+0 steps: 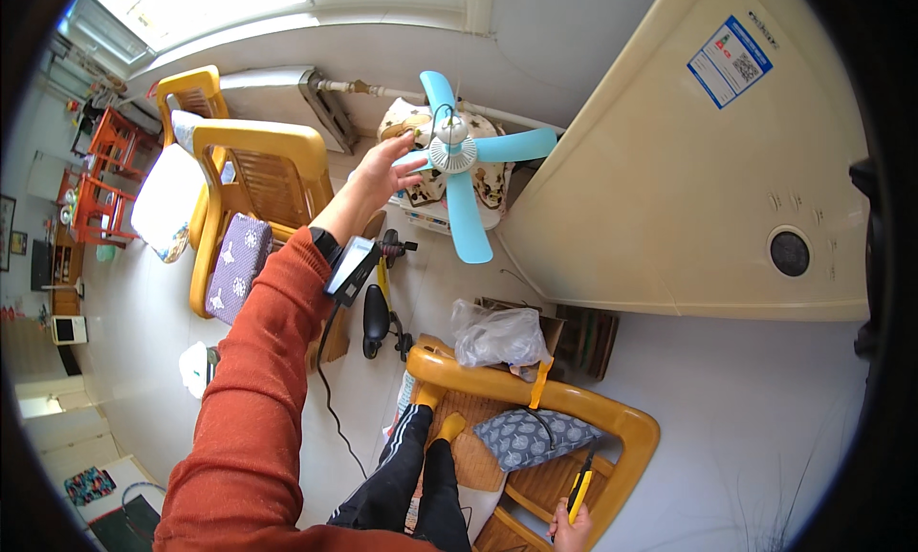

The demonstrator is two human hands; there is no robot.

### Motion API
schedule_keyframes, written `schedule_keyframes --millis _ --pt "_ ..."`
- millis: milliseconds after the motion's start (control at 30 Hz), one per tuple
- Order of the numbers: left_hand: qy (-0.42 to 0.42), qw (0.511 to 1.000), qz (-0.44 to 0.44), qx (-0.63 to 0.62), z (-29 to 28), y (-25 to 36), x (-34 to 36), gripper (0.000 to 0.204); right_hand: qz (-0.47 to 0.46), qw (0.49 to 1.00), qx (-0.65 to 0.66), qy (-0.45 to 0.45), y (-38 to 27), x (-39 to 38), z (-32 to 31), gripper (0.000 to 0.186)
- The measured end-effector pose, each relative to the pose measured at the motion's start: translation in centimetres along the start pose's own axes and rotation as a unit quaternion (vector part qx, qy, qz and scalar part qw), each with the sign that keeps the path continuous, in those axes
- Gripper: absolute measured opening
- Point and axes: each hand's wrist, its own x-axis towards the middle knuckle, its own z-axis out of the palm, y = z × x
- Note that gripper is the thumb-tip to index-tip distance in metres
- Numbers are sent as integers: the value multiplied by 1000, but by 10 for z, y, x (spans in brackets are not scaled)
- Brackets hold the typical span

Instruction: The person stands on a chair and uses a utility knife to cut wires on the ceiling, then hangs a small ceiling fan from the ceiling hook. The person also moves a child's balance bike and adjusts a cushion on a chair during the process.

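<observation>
Left hand (381,172) loosely uncurled beside blue-bladed fan (452,154); right hand (571,529) tight around yellow-black tool (579,487)

Obstacle: fan blade (516,145) between left grip (384,173) and cream appliance (688,189).

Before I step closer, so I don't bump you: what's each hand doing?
Left hand: open, at the light-blue fan; whether it touches cannot be told.
Right hand: closed, holding a yellow-and-black tool.
</observation>
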Motion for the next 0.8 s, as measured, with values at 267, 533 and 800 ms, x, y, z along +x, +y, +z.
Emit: schedule_keyframes --millis 267,533,800 --pt "82 992 -31 -86 -135 -81 -177 32 -58 996 43 -59 14 8 -10 11" --pt "398 896 -26 -196 -258 -165 -495 58 -147 975 -45 -159 -6 27 15 14" --pt "479 824 37 -299 -251 -218 -638 41 -203 941 -100 -251 -13 8 42 14"
